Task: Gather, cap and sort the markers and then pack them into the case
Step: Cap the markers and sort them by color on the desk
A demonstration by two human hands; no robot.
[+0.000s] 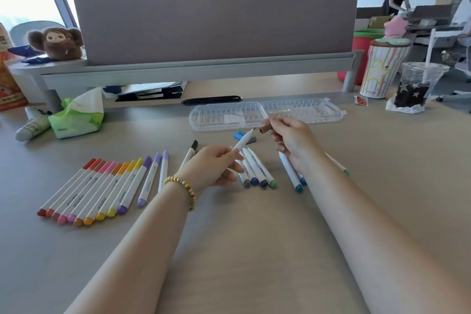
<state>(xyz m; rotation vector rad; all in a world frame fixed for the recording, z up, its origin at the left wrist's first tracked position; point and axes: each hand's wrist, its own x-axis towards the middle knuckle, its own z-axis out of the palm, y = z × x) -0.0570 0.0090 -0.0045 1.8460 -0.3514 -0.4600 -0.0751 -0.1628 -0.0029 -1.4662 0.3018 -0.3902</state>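
My left hand grips an uncapped white marker, tip pointing up and to the right. A short gap from that tip, my right hand pinches a brown cap. A fanned row of capped red-to-purple markers lies on the table at the left. Uncapped blue, grey and green markers lie between my hands, and a teal marker lies under my right wrist. A black-capped marker lies behind my left hand. The clear plastic case lies open behind my hands. Loose blue and grey caps lie in front of it.
A green tissue pack and a white tube sit at the left. A striped cup and an iced drink stand at the right. A grey desk divider runs across the back, with a black pen case below it.
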